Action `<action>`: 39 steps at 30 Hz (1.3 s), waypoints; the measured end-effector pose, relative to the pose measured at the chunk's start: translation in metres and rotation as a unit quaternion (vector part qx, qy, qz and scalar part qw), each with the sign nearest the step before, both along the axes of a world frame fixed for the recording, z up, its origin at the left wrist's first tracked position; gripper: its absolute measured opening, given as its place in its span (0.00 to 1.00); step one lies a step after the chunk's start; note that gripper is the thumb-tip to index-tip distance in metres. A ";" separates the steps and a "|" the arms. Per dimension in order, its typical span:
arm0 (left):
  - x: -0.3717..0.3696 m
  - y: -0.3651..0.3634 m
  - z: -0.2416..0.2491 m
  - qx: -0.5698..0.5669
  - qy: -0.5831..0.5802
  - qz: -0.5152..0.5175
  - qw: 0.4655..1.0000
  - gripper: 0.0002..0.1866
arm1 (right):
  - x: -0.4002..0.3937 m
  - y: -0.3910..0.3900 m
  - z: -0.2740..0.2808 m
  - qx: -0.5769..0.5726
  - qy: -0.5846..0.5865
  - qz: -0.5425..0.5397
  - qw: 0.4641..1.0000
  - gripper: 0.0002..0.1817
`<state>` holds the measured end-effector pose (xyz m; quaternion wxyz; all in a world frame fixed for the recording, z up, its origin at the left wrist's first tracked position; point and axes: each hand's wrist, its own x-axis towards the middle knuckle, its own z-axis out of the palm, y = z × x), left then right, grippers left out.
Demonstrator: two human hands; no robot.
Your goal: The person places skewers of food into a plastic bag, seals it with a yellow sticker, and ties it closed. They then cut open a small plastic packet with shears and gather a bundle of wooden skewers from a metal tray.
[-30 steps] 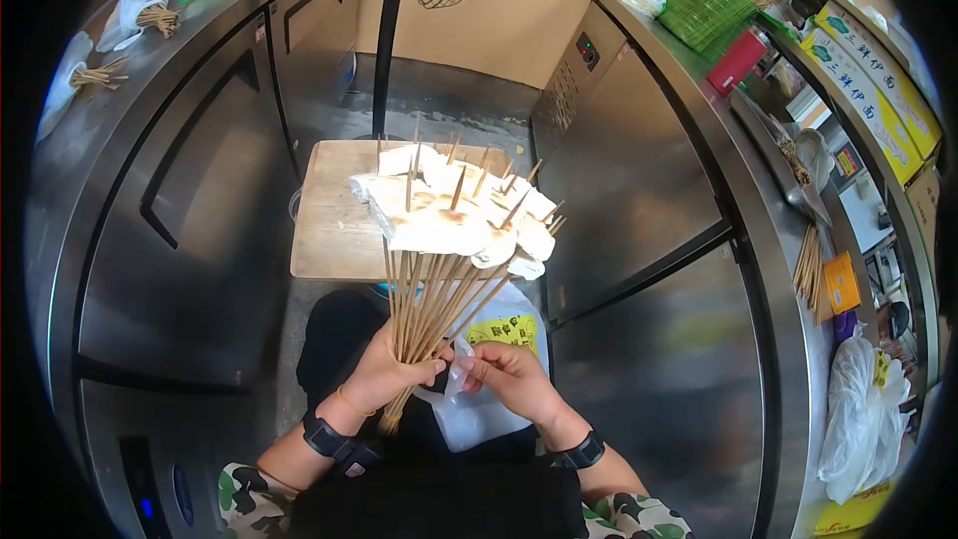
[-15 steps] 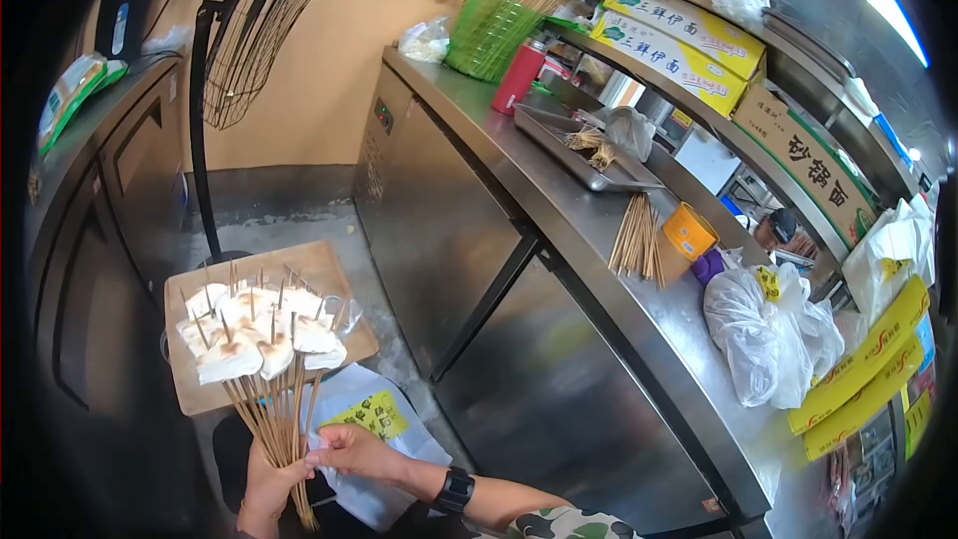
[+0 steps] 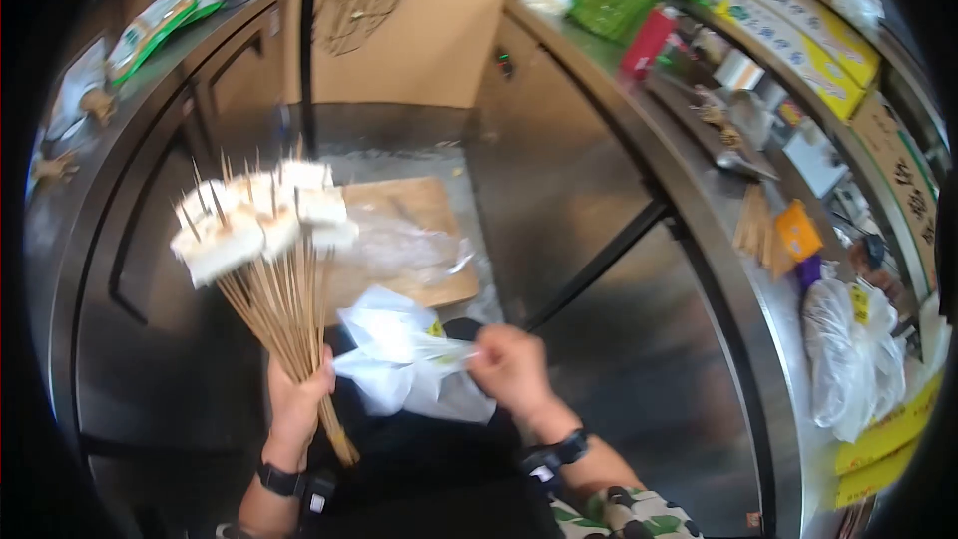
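Note:
My left hand (image 3: 299, 394) is wrapped around a bundle of thin wooden skewers (image 3: 289, 309), held upright and tilted. White, lightly browned slabs of food (image 3: 261, 208) sit on the skewers' upper ends, with the tips poking out above. Out to the right, my right hand (image 3: 511, 369) pinches the edge of a white plastic bag (image 3: 409, 364) and pulls it taut. The bag's other side reaches my left thumb. Behind the bundle, a wooden board (image 3: 439, 284) carries a crumpled clear plastic sheet (image 3: 394, 240).
Steel cabinets (image 3: 609, 260) flank me on both sides. Along the right counter are a metal tray (image 3: 704, 130), loose skewers (image 3: 755, 230), an orange container (image 3: 796, 232) and knotted white bags (image 3: 843, 359). A fan stand (image 3: 307, 60) rises behind the board.
The skewer bundle has been raised off the board, its food now clear of it. My right hand has moved right and up, stretching the white bag. The view has shifted left.

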<state>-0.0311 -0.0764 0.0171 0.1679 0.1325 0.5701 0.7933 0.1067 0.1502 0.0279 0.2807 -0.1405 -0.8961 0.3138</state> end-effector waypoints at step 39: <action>0.019 0.049 -0.008 -0.105 0.282 -0.275 0.913 0.44 | -0.043 -0.067 0.011 -0.501 0.185 0.052 0.843 0.36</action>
